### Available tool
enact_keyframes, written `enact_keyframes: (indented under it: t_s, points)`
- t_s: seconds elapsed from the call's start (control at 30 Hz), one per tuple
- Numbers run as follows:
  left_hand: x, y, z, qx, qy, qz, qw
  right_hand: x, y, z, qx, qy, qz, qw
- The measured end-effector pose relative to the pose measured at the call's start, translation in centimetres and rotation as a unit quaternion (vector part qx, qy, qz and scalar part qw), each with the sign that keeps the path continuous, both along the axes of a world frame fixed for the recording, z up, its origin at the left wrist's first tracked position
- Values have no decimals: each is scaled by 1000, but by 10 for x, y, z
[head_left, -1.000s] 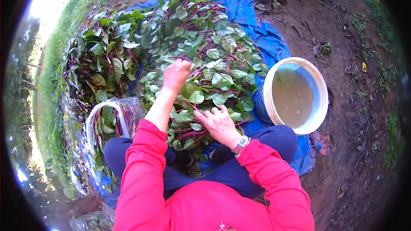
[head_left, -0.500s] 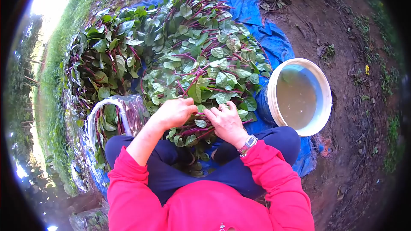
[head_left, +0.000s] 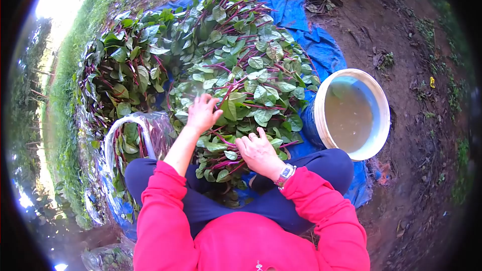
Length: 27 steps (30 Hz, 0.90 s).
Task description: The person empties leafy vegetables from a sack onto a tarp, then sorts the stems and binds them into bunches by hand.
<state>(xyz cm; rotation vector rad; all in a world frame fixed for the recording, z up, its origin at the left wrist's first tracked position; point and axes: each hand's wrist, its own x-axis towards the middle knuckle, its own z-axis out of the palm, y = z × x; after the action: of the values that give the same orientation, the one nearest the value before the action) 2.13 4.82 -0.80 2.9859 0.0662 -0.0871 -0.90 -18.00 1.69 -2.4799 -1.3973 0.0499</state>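
At six o'clock on the leafy pile (head_left: 256,62), right hand (head_left: 261,153) curled round purple stems (head_left: 224,163).
At seven, left hand (head_left: 202,115) loosely spread, seemingly empty; light pressure should spare leaves (head_left: 231,155).

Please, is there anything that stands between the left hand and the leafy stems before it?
Nothing visible does. The left hand is right at the leafy stems; whether it touches them is unclear. The bucket stands to the right, clear of it.
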Motion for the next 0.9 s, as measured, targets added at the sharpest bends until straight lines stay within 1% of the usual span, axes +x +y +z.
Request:
enact_keyframes:
  t_s: [0.03, 0.1, 0.17, 0.2, 0.23, 0.3, 0.37, 0.43, 0.47, 0.5, 0.57, 0.63, 0.7, 0.73, 0.77, 0.83, 0.87, 0.9]
  points:
    - [1, -7, -5, 6, 12, -10, 1000, 1, -1, 0, -4, -1, -3, 1000]
    - [4, -16, -8, -20, 22, -12, 999, 5, -3, -1, -32, -12, -25, 999]
    - [2, -20, -5, -89, 46, -56, 993, 11, -4, 0, -28, -32, -36, 998]
    - [0, -26, 12, -137, 122, -47, 982, 14, -3, -1, 24, -81, -43, 996]
    - [-7, -29, 19, -185, 144, -83, 969, 17, -2, -1, 76, -129, -51, 987]
    - [-13, -32, 34, -217, 202, -180, 938, 17, -1, -5, 75, -140, -57, 986]
    - [-12, -29, 33, -220, 224, -196, 929, 12, -1, -7, -41, -58, -64, 995]
    - [-7, -16, 22, -156, 85, -180, 968, 9, -2, -12, -53, -39, -60, 996]
    - [-1, -7, 16, -53, 62, -154, 985, 8, -2, -16, -45, -38, -63, 996]
    - [2, 0, 6, 2, 11, -131, 991, 7, -2, -18, -37, -37, -64, 997]
    - [9, 15, -2, 76, 5, -132, 988, 9, -3, -16, -37, -33, -58, 997]
    - [17, 24, -4, 58, -19, -148, 987, 8, -3, -16, -24, -26, -68, 997]
    - [24, 28, -4, -93, -147, -86, 981, 8, -4, -16, -29, -23, -76, 996]
    - [28, 31, 3, -99, -221, -76, 967, 7, -4, -16, -27, -23, -81, 996]
    - [31, 35, 3, -97, -219, -78, 968, 7, -3, -17, -24, -24, -86, 996]
    - [32, 49, 2, -34, -133, -16, 990, 7, -2, -15, -35, -18, -81, 996]
    - [31, 53, 0, 19, -61, -21, 998, 7, -2, -14, -47, -16, -73, 996]
    - [29, 59, -11, 21, -62, -20, 998, 7, -2, -14, -45, -17, -72, 996]
